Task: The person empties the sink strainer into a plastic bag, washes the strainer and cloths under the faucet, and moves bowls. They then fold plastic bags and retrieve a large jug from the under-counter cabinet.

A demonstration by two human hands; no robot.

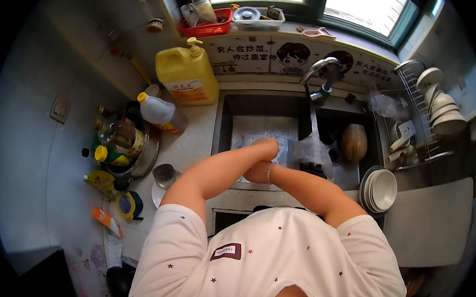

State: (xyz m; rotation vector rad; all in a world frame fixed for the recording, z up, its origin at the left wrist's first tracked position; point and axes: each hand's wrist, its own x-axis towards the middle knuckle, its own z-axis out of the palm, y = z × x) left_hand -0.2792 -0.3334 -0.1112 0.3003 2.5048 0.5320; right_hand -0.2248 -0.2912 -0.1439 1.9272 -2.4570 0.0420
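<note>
Both my arms reach over the left basin of the steel sink (227,125), crossing near the wrists. My left hand (267,148) is curled into a fist, and nothing shows in it. Just below it is my right hand (256,173), with a bracelet (270,173) at its wrist. It lies against the underside of my left wrist, and its fingers are hidden behind my left forearm. The basin floor (258,128) looks wet. A clear plastic bag (309,150) hangs over the divider to the right of my hands.
A chrome faucet (321,85) rises behind the divider. The right basin holds a brown rounded object (354,142). Stacked bowls (383,189) stand at the right, below a dish rack (416,107). A yellow jug (187,76) and several bottles stand left; a ladle (165,175) lies nearer.
</note>
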